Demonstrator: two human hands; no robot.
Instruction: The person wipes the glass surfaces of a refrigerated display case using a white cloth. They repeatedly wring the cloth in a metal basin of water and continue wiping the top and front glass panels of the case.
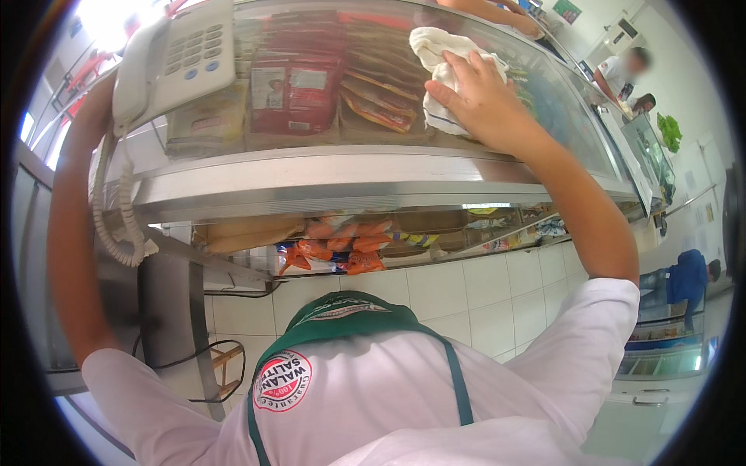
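My right hand presses a white cloth flat on the glass top of a metal-framed display case, fingers spread over the fabric. Beneath the glass lie red packets and a row of brown-and-orange sachets. A white corded telephone stands at the left on the case, its coiled cord hanging over the front edge. My left arm reaches up along the left side to the telephone; the left hand is hidden behind the handset, so its grip does not show.
The case's metal front rail runs across the view, with orange packets on a shelf below. A black cable loops near a metal leg at the left. Another person's arm is beyond the case; several people are at the right.
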